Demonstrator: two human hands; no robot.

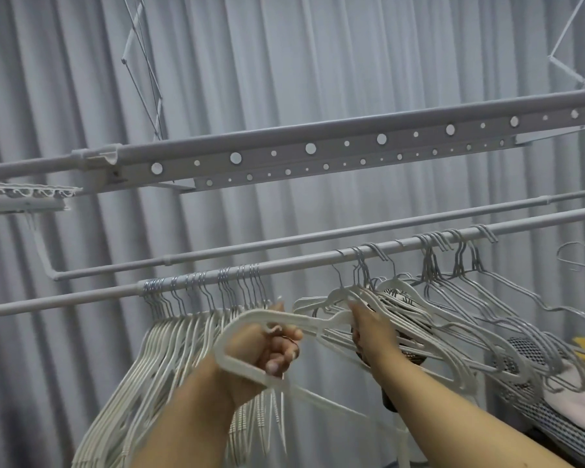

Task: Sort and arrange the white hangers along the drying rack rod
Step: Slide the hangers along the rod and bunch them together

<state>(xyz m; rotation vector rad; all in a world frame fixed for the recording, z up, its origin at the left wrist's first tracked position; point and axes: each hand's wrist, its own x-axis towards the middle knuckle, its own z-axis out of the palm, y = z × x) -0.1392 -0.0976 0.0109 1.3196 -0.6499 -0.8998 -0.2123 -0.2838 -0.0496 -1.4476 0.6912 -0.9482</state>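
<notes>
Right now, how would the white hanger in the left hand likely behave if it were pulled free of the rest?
The white hanger looks thin and hollow-framed, so probably light; the left hand carries it alone. It holds its curved outline under that grip, suggesting stiffness. Its arm overlaps the loose hangers near the right hand, so it may snag.

Left hand (271, 346) grips a flat white plastic hanger (304, 320) below the grey metal rack rod (301, 261); right hand (368, 324) reaches among loosely hung white wire hangers (453, 298); packed white hangers (169, 332) hang leftward.
</notes>
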